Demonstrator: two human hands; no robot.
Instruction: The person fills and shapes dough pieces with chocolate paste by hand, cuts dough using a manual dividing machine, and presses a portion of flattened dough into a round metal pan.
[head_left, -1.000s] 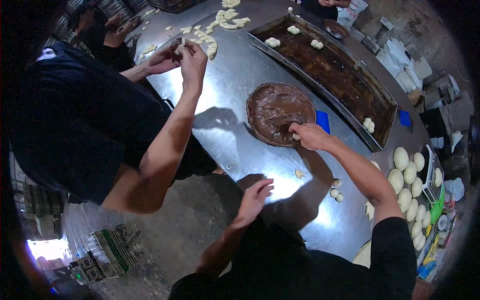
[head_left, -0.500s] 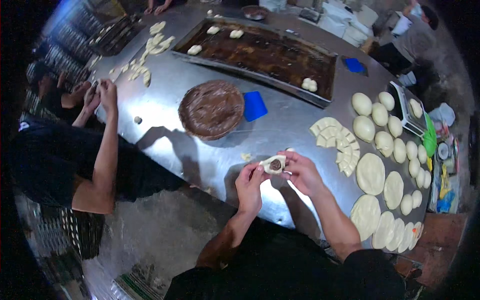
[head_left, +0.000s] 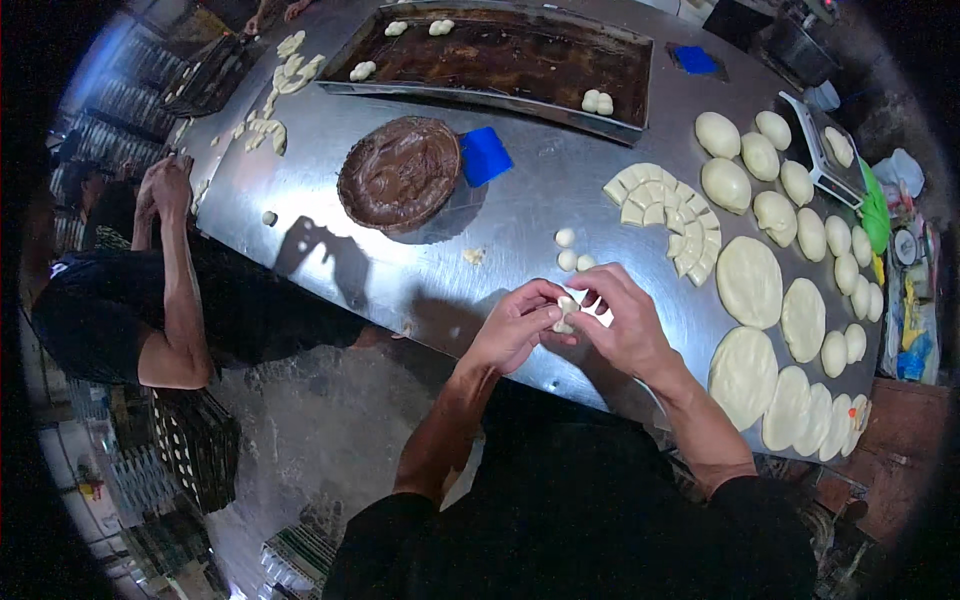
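Between my two hands, above the near part of the metal table, is a small piece of pale dough (head_left: 566,312). My left hand (head_left: 520,328) pinches it from one side, thumb and fingertips drawn together. From the other side my right hand (head_left: 628,322) grips it with bent fingers. The dough is gathered up, and no filling shows. Just beyond my fingers lie three small round dough balls (head_left: 565,239). Farther off to the left stands a round bowl of brown paste (head_left: 400,178), with a blue scraper (head_left: 487,157) at its right side.
A large dark baking tray (head_left: 520,50) with a few dough clusters lies across the back. To the right are cut dough pieces (head_left: 668,197), flattened dough rounds (head_left: 750,283), several dough balls (head_left: 727,186) and a scale (head_left: 822,158). A co-worker (head_left: 170,270) stands at the left.
The dough was spread flat with a brown filling showing; now its edges are drawn together and the filling is hidden. The view has shifted, and the small balls beyond my hands are now uncovered.
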